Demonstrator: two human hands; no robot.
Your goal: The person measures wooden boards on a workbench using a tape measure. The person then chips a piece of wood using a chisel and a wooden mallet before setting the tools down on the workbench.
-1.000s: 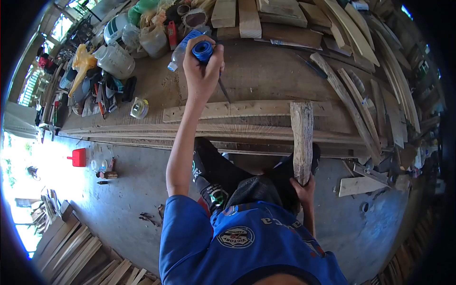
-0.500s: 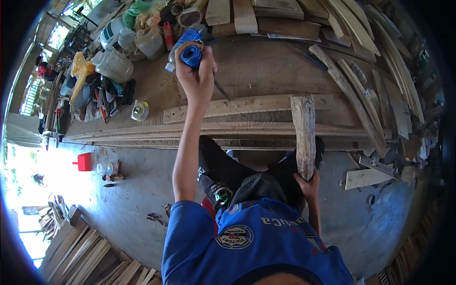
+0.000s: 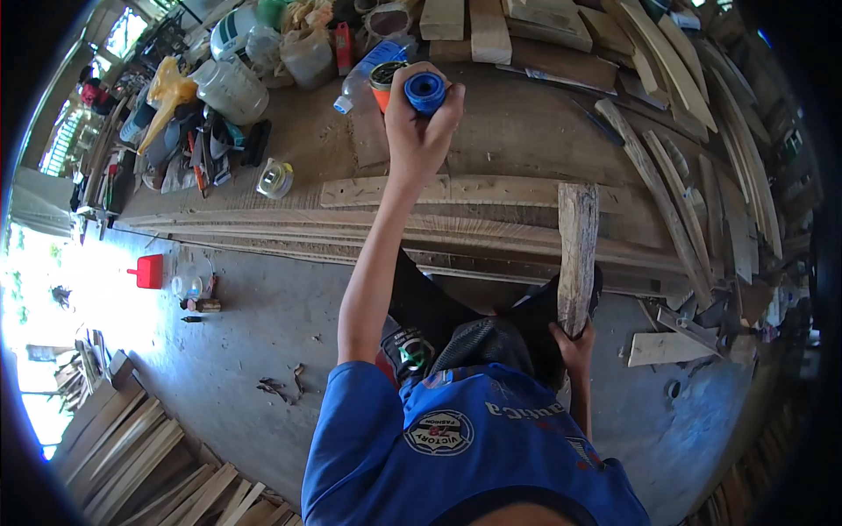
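My left hand is stretched out over the workbench, its fingers wrapped round a blue-handled tool. I see the tool almost end-on, so its far part is hidden. Just left of that hand stands an orange can, partly covered by my fingers. A clear plastic bottle with a blue label lies beside the can. Near my lap, my right hand grips the lower end of a rough wooden stick, whose top reaches over the bench edge. A wooden strip with small holes lies along the bench.
The workbench holds a white plastic jar, a tape measure and hand tools at the left. Boards are piled at the back and right. A red dustpan and stacked lumber are on the floor.
My left hand has moved right with the blue-handled tool, exposing the orange can. The tool's dark blade, visible before, is now mostly hidden. The right hand still holds the stick; the view has shifted slightly.
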